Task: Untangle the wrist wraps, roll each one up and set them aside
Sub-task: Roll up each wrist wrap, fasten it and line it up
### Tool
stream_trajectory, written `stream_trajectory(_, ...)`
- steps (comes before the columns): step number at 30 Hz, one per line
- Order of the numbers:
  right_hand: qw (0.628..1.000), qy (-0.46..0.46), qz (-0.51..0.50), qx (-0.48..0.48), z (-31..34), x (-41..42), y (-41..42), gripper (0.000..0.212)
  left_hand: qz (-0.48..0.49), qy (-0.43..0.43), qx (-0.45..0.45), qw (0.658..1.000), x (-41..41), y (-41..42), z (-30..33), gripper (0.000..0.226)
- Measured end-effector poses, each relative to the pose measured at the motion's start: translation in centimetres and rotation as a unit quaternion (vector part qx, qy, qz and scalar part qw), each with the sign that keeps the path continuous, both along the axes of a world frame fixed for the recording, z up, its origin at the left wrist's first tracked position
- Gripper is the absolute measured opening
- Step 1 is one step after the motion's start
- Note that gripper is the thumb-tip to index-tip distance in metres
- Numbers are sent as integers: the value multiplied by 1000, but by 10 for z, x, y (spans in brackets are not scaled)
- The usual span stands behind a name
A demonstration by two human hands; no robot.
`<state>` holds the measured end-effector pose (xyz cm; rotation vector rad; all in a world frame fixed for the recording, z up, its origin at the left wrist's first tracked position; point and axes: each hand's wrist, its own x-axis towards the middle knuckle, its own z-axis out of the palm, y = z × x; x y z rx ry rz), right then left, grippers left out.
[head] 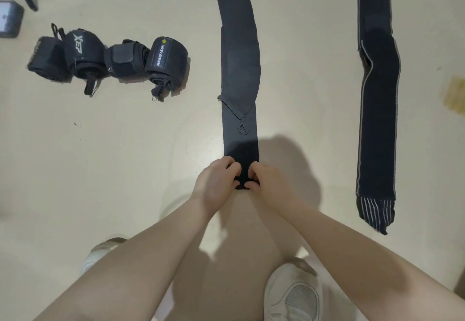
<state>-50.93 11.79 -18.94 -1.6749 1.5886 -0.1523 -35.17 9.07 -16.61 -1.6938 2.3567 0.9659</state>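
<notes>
Your left hand (217, 182) and right hand (264, 182) pinch the near end of the black wrap (240, 73) on the floor (125, 169) | fingers clamped on it | wrap stretches straight away from you | roll forward

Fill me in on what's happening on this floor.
A person crouches over a plain black wrap laid out flat on the floor. The left hand and right hand pinch its near end, starting a roll. A striped wrap lies flat to the right, untouched. Four rolled wraps sit in a row to the left, already done.
</notes>
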Motion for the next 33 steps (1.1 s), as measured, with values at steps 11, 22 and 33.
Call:
stream_trajectory(11,920,191,258,-225,-2,-14,-4,19,-36,-56,-31,997,-4,2,-7,18)
stream_trajectory(22,996,-35,-31,76,3,-7,-34,16,-89,-45,-35,994,3,-5,-7,27)
stream_trajectory(33,940,172,176,-237,-9,-15,-16,12,-42,-87,-46,994,-5,-20,-3,24)
